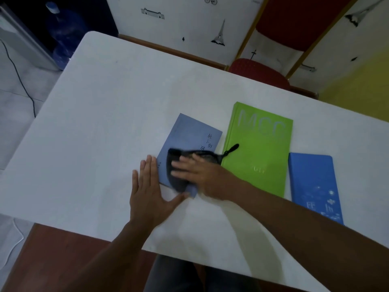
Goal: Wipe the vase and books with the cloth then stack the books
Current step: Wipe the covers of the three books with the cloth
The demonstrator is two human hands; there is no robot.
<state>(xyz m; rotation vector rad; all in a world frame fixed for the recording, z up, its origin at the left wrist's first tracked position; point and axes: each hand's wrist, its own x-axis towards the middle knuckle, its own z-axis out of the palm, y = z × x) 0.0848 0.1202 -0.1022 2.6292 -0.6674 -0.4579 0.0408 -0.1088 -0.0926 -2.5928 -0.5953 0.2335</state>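
Observation:
Three books lie flat on the white table: a grey-blue book at the centre, a larger green book to its right, and a bright blue book at the far right. My right hand presses a dark cloth onto the grey-blue book's near half; the hand is blurred. A black loop on the cloth reaches onto the green book. My left hand lies flat with fingers spread, against that book's left edge and near corner. No vase is in view.
A red chair stands behind the table's far edge, against a wall with black stickers. A large blue water bottle sits at the back left. A black cable runs across the floor at left.

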